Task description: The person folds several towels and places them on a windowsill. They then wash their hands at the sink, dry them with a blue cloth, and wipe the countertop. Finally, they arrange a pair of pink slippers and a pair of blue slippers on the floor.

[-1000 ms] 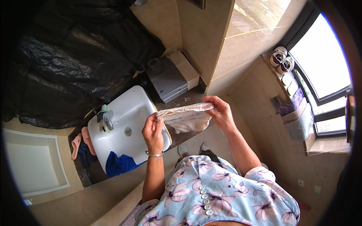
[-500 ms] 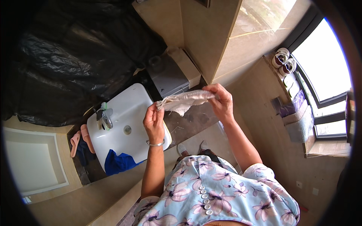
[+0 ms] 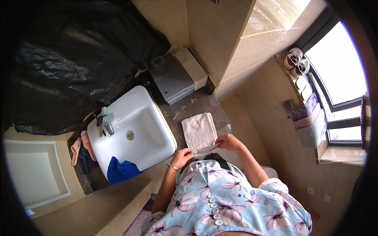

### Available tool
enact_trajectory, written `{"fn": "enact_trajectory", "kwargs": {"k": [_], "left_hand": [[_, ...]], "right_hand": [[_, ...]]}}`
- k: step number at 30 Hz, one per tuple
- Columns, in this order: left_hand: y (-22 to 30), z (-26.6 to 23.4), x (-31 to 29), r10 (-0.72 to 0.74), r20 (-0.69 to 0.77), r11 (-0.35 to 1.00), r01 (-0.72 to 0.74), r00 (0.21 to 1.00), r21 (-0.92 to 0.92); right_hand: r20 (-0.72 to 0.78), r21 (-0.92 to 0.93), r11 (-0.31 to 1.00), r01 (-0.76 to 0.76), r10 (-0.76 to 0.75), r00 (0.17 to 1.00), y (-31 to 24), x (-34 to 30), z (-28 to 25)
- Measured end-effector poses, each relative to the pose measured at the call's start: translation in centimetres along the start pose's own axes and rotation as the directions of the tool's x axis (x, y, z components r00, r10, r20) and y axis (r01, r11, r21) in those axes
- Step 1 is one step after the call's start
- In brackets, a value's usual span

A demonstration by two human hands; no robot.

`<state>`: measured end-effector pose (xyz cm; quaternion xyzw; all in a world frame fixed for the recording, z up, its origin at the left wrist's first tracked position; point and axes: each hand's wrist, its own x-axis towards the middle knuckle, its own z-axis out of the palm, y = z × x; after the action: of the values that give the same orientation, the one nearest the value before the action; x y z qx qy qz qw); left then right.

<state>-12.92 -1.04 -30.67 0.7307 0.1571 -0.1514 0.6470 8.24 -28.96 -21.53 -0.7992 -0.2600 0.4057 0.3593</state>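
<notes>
A pale beige towel (image 3: 199, 131) lies spread over the dark countertop to the right of the sink, its near edge drawn up at the counter's front. My left hand (image 3: 182, 158), a bracelet at its wrist, pinches the towel's near left corner. At the near right corner, my right hand (image 3: 230, 142) grips the same edge between thumb and fingers. The edge is pulled fairly straight between both hands.
The white sink (image 3: 153, 135) has a faucet (image 3: 106, 122) on its left side and a blue cloth (image 3: 121, 170) over its near rim. Pink slippers (image 3: 87, 145) stand left of it. A grey box (image 3: 173, 80) sits behind the towel. Shoes (image 3: 295, 61) and folded towels (image 3: 313, 128) line the windowsill.
Both hands have come down and nearer to my body. The towel, held up bunched between them before, is now laid out on the countertop with its near edge in my fingers.
</notes>
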Motion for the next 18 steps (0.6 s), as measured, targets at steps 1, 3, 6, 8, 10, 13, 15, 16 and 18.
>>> {"fn": "enact_trajectory", "kwargs": {"k": [1,3,6,8,10,13,15,16,18], "left_hand": [[0.3,0.0,0.5,0.005,-0.031,0.999,-0.004,1.0,0.039],[0.9,-0.3,1.7,-0.001,-0.058,0.995,0.007,0.998,0.095],[2.4,-1.2,3.5,0.011,-0.135,0.991,0.007,0.991,0.133],[3.3,-1.7,4.4,0.029,-0.173,0.996,-0.014,0.985,0.087],[3.7,-2.1,4.9,0.045,-0.197,0.998,-0.038,0.979,0.04],[4.0,-2.3,5.1,0.065,-0.203,0.997,-0.071,0.977,-0.025],[4.2,-2.1,4.9,0.053,-0.193,0.996,-0.066,0.98,-0.061],[4.6,-2.1,4.7,0.049,-0.186,0.997,-0.06,0.981,-0.054],[5.4,-1.8,4.4,0.045,-0.169,0.999,-0.048,0.985,-0.016]], "right_hand": [[-0.01,0.013,1.0,-0.004,0.004,1.0,0.3,0.5,-0.1],[-0.026,0.018,1.0,-0.021,0.021,0.999,0.9,1.2,-0.4],[-0.059,0.009,0.999,-0.037,0.037,0.998,0.3,2.8,-1.4],[-0.094,0.048,0.998,-0.027,0.031,0.995,0.3,3.5,-1.8],[-0.115,0.109,0.994,-0.004,0.016,0.993,0.3,4.3,-2.2],[-0.089,0.174,0.985,0.016,0.0,0.996,1.2,5.1,-1.9],[-0.027,0.1,0.995,-0.023,0.026,0.999,1.6,5.1,-2.0],[0.01,0.048,0.998,-0.049,0.049,0.999,1.3,5.0,-2.1],[0.048,-0.054,0.993,-0.104,0.107,0.993,0.9,4.8,-2.1]]}}
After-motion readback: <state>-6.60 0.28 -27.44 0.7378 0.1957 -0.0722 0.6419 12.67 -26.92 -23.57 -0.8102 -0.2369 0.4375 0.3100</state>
